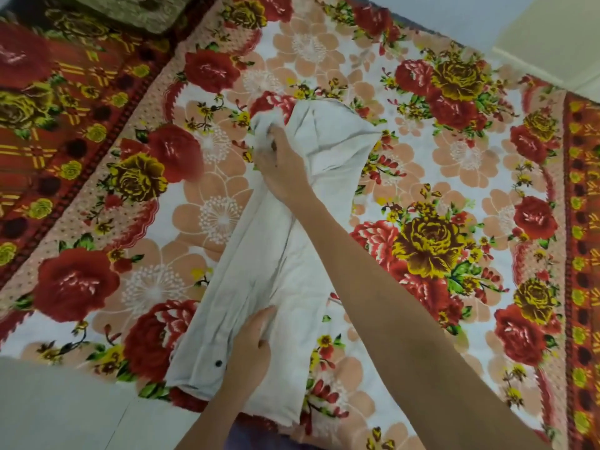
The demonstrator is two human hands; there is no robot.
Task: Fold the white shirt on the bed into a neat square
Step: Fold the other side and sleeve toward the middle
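White shirt [285, 254] partly beneath hands [282, 164]

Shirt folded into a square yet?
No: the white shirt lies as a long strip on the bed, right hand gripping its far end, left hand its near end.

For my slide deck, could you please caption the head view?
Right hand grips the bunched far end of the white shirt, left hand holds its near end, on a floral bedspread.
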